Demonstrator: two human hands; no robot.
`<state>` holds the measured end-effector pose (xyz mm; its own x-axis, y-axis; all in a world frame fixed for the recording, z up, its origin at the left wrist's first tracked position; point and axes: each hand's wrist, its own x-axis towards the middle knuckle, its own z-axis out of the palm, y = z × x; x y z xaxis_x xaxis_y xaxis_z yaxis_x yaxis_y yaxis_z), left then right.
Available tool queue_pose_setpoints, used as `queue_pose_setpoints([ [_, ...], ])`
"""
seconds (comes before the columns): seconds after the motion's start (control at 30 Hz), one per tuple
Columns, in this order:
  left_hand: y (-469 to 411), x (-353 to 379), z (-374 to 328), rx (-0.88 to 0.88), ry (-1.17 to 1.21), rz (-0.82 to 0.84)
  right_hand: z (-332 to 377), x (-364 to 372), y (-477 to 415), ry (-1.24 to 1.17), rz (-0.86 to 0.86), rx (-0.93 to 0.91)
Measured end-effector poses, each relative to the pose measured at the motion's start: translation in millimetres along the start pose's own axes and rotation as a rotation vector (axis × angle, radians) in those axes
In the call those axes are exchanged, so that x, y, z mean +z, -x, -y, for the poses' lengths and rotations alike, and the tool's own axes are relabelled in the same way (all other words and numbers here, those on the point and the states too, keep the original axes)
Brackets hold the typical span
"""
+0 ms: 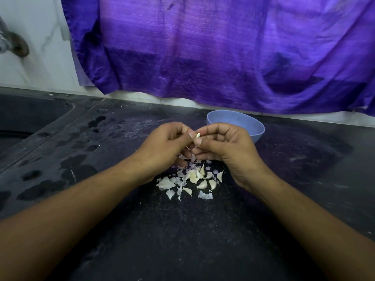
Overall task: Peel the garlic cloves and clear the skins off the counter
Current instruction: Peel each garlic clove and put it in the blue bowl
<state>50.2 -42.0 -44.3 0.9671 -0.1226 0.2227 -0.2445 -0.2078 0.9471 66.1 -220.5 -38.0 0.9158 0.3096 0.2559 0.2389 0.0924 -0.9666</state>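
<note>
— While the left hand (168, 147) and the right hand (223, 147) hang just above the bench (182, 230), what have they got?

— One clove (198, 135), held between them. The hands meet at the tips, and the clove shows as a small pale sliver right where they touch.

— How do the fingers sit?

— Curled in, both sets. The right fingers (205, 129) pinch the clove between thumb and forefinger. The left thumb (190, 136) presses on it from the other side, nail up. The other fingers of each hand are folded under, close to one another. Whether the left hand holds anything more in its palm, I cannot tell.

— And the rest of the garlic?

— On the bench, straight below the hands and a little nearer the person. It is a loose heap of cloves (203, 179), cream-coloured, with skins (165, 183) strewn among them and out to the left. Some scraps are white, some faintly purple.

— Where is the bowl?

— The bowl (243, 122) is blue and stands on the bench just behind the right hand, which hides part of its near rim.

— What else is round about?

— A sink (30, 114) is let into the bench at the far left, with a tap (12, 41) on the wall above it. Wet patches (81, 169) darken the bench between the sink and the left arm. A purple cloth (203, 47) hangs down the wall behind, its hem ending just above the bench.
</note>
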Motion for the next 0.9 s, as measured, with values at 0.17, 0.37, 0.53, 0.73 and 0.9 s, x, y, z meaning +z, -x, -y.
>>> queue_pose_setpoints([
  [0.17, 1, -2, -2, 0.209, -0.294, -0.025, 4, 0, 0, -0.026, 0.024, 0.055],
  [0.37, 1, -4, 1, 0.312, -0.449, -0.008, 9, -3, 0, -0.018, 0.084, 0.102],
  [0.53, 1, -2, 0, 0.301, -0.476, -0.039, 11, -2, 0, -0.095, 0.116, 0.157],
  [0.73, 1, -4, -1, 0.229, -0.393, -0.087, 11, -2, -1, -0.119, 0.121, 0.185],
  [0.9, -3, -9, 0, 0.169, -0.396, -0.115, 12, -7, -3, -0.097, 0.066, 0.146],
])
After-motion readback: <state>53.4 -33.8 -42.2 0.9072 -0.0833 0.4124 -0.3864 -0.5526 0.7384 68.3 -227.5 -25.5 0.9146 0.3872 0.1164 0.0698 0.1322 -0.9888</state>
